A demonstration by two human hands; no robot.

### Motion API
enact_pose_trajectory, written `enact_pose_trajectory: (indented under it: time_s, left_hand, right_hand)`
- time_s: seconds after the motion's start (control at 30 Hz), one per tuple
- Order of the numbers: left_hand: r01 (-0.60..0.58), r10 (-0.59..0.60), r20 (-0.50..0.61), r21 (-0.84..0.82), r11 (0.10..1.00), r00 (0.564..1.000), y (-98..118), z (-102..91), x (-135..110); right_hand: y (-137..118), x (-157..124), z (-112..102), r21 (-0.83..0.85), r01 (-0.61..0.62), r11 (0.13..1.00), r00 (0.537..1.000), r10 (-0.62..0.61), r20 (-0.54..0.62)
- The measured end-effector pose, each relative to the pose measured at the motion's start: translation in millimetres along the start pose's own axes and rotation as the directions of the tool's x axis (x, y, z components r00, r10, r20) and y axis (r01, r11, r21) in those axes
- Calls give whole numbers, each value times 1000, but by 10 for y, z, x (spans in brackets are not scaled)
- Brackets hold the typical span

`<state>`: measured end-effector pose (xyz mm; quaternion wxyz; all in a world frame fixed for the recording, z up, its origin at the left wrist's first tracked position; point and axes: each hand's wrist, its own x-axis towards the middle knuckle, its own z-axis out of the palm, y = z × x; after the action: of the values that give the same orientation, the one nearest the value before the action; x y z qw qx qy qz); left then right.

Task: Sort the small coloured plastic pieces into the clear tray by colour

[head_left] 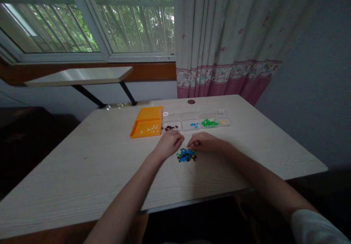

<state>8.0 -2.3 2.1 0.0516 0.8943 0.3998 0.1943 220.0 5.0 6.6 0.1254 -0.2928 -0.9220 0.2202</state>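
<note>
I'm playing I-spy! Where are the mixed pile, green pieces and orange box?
Mixed pile [185, 155]: head view, on its middle.
Green pieces [209, 122]: head view, middle of the cluster.
Orange box [149, 113]: head view, bare part of its far half.

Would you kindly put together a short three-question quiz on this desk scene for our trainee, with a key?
1. True or false: the white pieces lie in the orange box.
2. Which colour of pieces lies farthest right in the clear tray? A: brown; B: green; C: yellow.
3. Fill in the blank: the mixed pile is nearer the person than the tray and lies directly on the ____.

Key:
1. True.
2. C: the yellow pieces are at the right end.
3. Tabletop.
</note>
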Motion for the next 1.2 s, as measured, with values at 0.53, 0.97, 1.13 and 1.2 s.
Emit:
enact_pose_trajectory:
  time_s: [0.53, 0.97, 1.13, 1.2]
  left_hand:
    - [2, -2, -3, -5, 1000, 1000, 24, -12, -4]
    - [11, -39, -79, -336, 942, 996, 74, -1, 27]
    - [21, -74, -139, -347, 938, 987, 117, -53, 26]
    - [23, -81, -159, -338, 941, 984, 133, -72, 27]
  right_hand:
    - [26, 16, 66, -92, 14, 996, 998, -20, -64]
    - [66, 26, 145, -237, 89, 967, 877, -189, -442]
    - [69, 28, 151, -235, 54, 971, 863, -163, -478]
    - [90, 33, 161, -225, 55, 973, 859, -161, -486]
